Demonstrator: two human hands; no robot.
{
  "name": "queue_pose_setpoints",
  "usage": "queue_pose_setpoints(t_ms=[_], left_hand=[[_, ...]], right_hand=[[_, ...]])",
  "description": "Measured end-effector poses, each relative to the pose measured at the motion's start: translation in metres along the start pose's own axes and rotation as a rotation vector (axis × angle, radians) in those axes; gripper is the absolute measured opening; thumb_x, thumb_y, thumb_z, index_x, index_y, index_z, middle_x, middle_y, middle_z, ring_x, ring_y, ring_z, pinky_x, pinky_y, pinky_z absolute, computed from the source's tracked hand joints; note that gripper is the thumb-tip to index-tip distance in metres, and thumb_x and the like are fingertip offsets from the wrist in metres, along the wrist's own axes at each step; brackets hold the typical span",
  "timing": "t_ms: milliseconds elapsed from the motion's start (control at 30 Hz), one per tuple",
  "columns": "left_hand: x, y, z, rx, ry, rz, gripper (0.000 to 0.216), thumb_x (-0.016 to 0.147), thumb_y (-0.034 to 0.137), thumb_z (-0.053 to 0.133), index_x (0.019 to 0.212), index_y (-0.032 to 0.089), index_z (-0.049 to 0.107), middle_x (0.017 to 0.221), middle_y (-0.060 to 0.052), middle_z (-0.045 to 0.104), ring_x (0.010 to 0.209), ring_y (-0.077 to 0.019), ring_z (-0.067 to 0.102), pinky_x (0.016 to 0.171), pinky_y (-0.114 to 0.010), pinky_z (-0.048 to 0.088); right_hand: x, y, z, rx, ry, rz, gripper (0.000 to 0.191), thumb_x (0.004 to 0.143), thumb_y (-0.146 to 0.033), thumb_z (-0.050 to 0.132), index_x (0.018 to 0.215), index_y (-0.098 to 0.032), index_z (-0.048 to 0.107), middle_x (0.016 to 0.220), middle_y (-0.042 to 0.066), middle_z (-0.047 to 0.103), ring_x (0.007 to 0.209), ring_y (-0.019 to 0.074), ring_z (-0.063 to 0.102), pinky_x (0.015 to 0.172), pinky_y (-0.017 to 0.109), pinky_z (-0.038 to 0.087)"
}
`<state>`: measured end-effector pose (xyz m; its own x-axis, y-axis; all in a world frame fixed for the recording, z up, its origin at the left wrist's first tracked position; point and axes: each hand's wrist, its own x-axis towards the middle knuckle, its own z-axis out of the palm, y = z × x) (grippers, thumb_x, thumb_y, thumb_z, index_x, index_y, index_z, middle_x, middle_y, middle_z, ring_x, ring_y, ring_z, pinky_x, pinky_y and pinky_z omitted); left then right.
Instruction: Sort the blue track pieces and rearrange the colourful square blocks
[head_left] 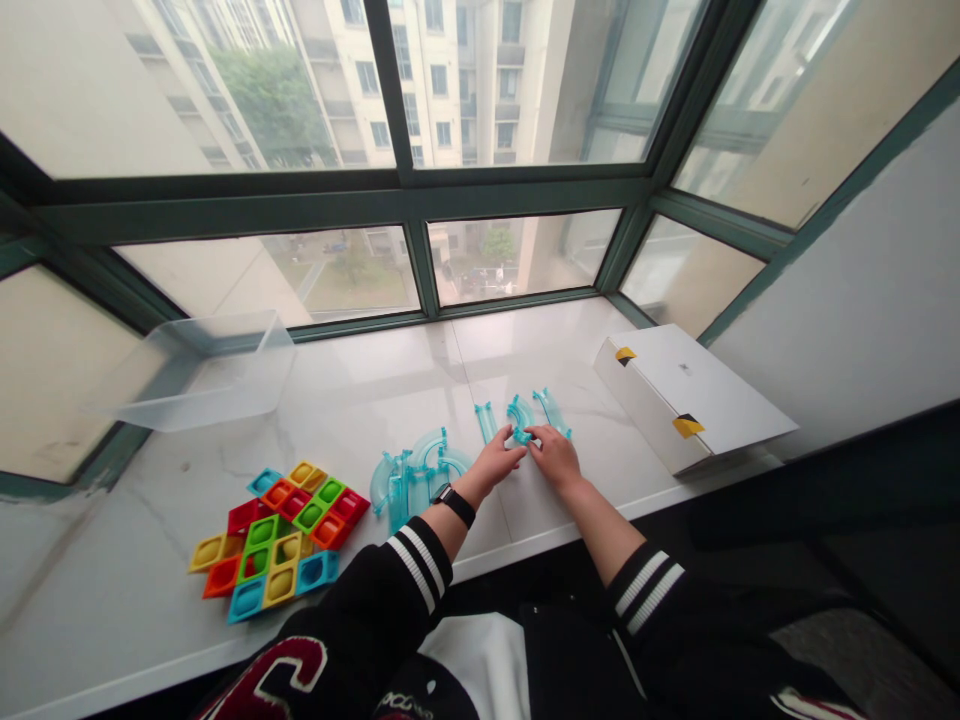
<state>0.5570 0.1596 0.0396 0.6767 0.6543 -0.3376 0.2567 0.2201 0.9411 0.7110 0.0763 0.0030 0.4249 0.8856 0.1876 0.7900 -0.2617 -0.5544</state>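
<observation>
Both my hands rest on a white marble window ledge (360, 400). My left hand (497, 461) and my right hand (553, 452) meet fingertip to fingertip on a curved clear blue track piece (519, 415), each pinching one side of it. Two straight blue track pieces (484, 420) (553, 408) lie just left and right of it. A pile of several more curved blue track pieces (416, 475) sits to the left of my left wrist, which wears a black watch.
A cluster of coloured square blocks (279, 535) lies at the near left of the ledge. A clear plastic tub (201, 370) stands at the back left. A white cardboard box (690, 405) with yellow tape lies at the right. Windows rise behind the ledge.
</observation>
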Motion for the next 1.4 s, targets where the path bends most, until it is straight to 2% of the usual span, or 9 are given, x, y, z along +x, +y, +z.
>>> queue_pose_setpoints(t_ms=[167,300,500,667,800,933,1100,1200,1400], left_hand=[[-0.004,0.007,-0.002,-0.043,0.013,-0.026,0.092,0.081,0.039,0.084,0.161,0.023,0.041,0.167,-0.022,0.037,0.11,-0.024,0.065,0.075,-0.029,0.061],[-0.019,0.025,-0.018,-0.108,-0.003,0.015,0.088,0.085,0.038,0.08,0.161,0.023,0.039,0.161,-0.022,0.043,0.098,-0.0197,0.068,0.071,-0.029,0.059],[-0.065,0.062,-0.078,-0.205,0.06,0.166,0.073,0.086,0.038,0.077,0.152,0.022,0.05,0.15,-0.018,0.056,0.097,-0.0188,0.068,0.073,-0.03,0.058],[-0.114,0.072,-0.14,-0.288,0.204,0.269,0.06,0.086,0.039,0.077,0.141,0.024,0.06,0.139,-0.012,0.064,0.098,-0.0168,0.067,0.074,-0.027,0.056],[-0.152,0.057,-0.178,-0.297,0.36,0.303,0.057,0.084,0.039,0.079,0.136,0.024,0.063,0.132,-0.01,0.066,0.097,-0.0169,0.066,0.075,-0.026,0.056],[-0.187,0.027,-0.196,-0.281,0.432,0.235,0.058,0.082,0.042,0.082,0.134,0.023,0.065,0.128,-0.009,0.067,0.098,-0.0178,0.066,0.077,-0.027,0.056],[-0.225,-0.01,-0.19,-0.298,0.439,0.137,0.067,0.077,0.047,0.086,0.134,0.02,0.064,0.126,-0.012,0.07,0.102,-0.0216,0.067,0.08,-0.03,0.055],[-0.242,-0.028,-0.181,-0.342,0.45,0.118,0.063,0.076,0.048,0.087,0.129,0.021,0.068,0.125,-0.012,0.071,0.098,-0.0215,0.067,0.078,-0.03,0.055],[-0.262,-0.052,-0.174,-0.415,0.497,0.07,0.06,0.073,0.047,0.088,0.124,0.021,0.071,0.121,-0.011,0.071,0.092,-0.0192,0.066,0.073,-0.029,0.053]], right_hand=[[-0.001,0.0,0.001,-0.026,-0.003,0.007,0.036,0.094,-0.017,0.061,0.126,-0.03,0.072,0.112,0.005,0.074,0.096,0.0214,0.068,0.087,0.034,0.053],[-0.007,0.0,0.0,-0.036,0.004,0.009,0.042,0.094,-0.018,0.061,0.133,-0.029,0.07,0.112,0.006,0.073,0.091,0.0217,0.067,0.08,0.033,0.052],[-0.026,-0.003,-0.003,-0.01,0.044,0.003,0.046,0.093,-0.02,0.06,0.137,-0.027,0.067,0.11,0.006,0.071,0.076,0.0173,0.064,0.074,0.03,0.052],[-0.045,-0.013,-0.002,0.111,0.114,-0.089,0.036,0.096,-0.022,0.054,0.128,-0.024,0.071,0.097,0.005,0.072,0.068,0.0172,0.062,0.077,0.031,0.054],[-0.056,-0.029,0.003,0.194,0.054,-0.152,0.031,0.098,-0.025,0.053,0.122,-0.023,0.073,0.096,0.005,0.072,0.068,0.0168,0.063,0.077,0.031,0.056],[-0.063,-0.052,0.01,0.287,-0.08,-0.239,0.028,0.099,-0.026,0.055,0.12,-0.025,0.072,0.095,0.004,0.072,0.067,0.0149,0.062,0.074,0.029,0.056],[-0.072,-0.087,0.02,0.385,-0.217,-0.338,0.025,0.099,-0.024,0.058,0.118,-0.026,0.073,0.096,0.003,0.071,0.069,0.0136,0.063,0.07,0.027,0.054],[-0.079,-0.107,0.026,0.406,-0.269,-0.377,0.026,0.098,-0.022,0.061,0.12,-0.026,0.073,0.099,0.003,0.071,0.072,0.0136,0.065,0.072,0.027,0.055],[-0.087,-0.16,0.037,0.263,-0.323,-0.557,0.033,0.097,-0.023,0.065,0.129,-0.026,0.07,0.112,0.008,0.071,0.097,0.0212,0.068,0.087,0.034,0.055]])
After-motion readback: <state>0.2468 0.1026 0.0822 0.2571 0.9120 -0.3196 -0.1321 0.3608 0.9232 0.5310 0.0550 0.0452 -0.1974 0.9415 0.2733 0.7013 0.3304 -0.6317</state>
